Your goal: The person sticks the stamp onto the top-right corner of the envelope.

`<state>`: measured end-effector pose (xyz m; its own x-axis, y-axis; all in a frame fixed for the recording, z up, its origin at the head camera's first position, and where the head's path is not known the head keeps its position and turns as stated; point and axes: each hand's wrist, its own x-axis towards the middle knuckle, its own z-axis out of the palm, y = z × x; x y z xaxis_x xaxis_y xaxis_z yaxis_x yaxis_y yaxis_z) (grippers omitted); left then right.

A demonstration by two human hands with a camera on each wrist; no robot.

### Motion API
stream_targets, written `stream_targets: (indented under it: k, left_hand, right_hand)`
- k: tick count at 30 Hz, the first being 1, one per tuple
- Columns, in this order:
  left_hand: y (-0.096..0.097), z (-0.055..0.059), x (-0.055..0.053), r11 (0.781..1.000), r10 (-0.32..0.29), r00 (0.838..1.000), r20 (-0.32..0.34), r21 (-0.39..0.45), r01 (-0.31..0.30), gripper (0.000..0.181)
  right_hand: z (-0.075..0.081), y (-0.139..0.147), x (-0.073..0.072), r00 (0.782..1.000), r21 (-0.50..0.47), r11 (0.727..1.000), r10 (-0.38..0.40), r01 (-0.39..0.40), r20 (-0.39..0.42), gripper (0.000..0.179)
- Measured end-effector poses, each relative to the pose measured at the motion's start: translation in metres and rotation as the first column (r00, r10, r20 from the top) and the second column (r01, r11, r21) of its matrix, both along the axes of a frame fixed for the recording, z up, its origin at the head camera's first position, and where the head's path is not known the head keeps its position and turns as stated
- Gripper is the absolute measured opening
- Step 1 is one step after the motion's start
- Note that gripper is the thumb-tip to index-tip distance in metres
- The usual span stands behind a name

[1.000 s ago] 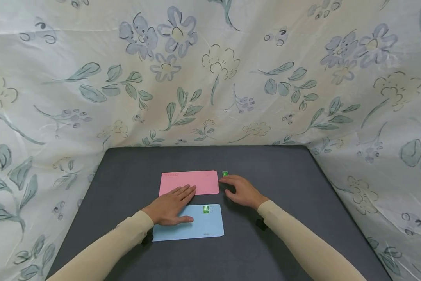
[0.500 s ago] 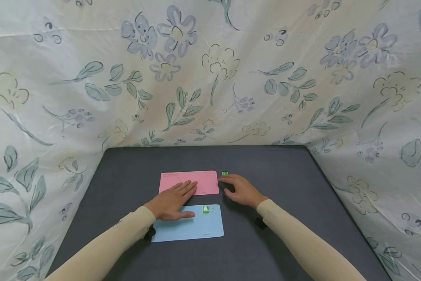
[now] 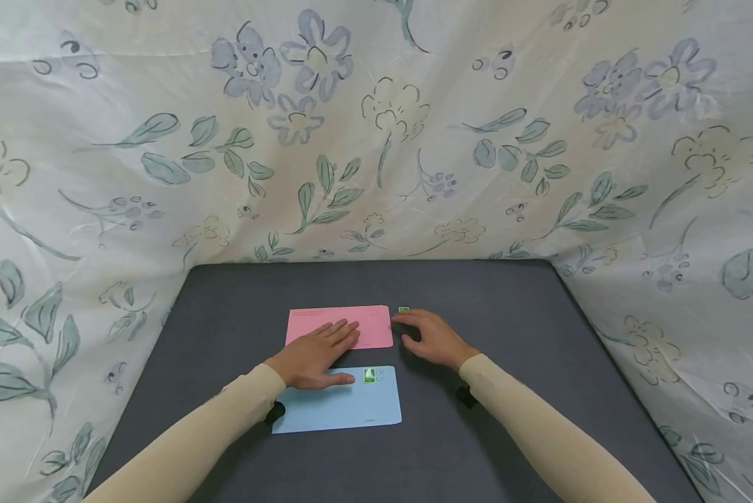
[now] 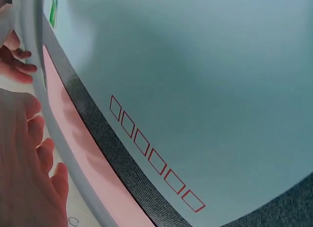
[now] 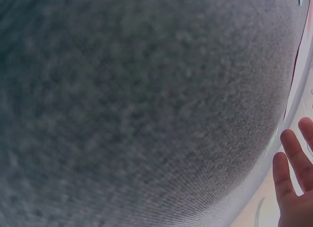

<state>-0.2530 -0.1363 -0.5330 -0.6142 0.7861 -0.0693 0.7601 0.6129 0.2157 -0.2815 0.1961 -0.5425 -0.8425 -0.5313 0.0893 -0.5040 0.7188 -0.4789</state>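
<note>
A pink envelope (image 3: 370, 328) lies on the dark table, with a light blue envelope (image 3: 351, 412) in front of it. The blue one bears a green stamp (image 3: 369, 375) near its upper right corner; a row of red boxes shows on it in the left wrist view. My left hand (image 3: 313, 358) is spread flat over the pink envelope's lower part, its thumb above the blue envelope. At the pink envelope's right edge is my right hand (image 3: 435, 339), fingertips right at the edge, fingers loosely bent. Just behind those fingers a second green stamp (image 3: 404, 309) shows, partly covered.
The dark tabletop (image 3: 477, 293) extends around both envelopes. A floral curtain (image 3: 389, 140) hangs behind the table and along both sides. Dark wrist bands (image 3: 466, 397) show below the sleeves.
My left hand has slid slightly to the right and away from me across the pink envelope. The right hand has edged up a little, covering more of the stamp behind it.
</note>
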Motion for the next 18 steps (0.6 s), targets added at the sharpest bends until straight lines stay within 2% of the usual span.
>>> stream_targets:
  k: [10, 18]
  left_hand:
    - [0.0040, 0.0016, -0.0030, 1.000, -0.009, 1.000, -0.011, -0.028, 0.008, 0.097]
    - [0.0044, -0.0041, -0.0041, 0.999, -0.006, 1.000, 0.013, -0.039, 0.007, 0.098]
  right_hand:
    - [-0.0027, 0.0050, -0.0030, 1.000, 0.004, 1.000, -0.017, 0.017, 0.001, 0.046]
    - [-0.0021, 0.0090, -0.0051, 1.000, -0.003, 1.000, -0.014, 0.014, 0.006, 0.047]
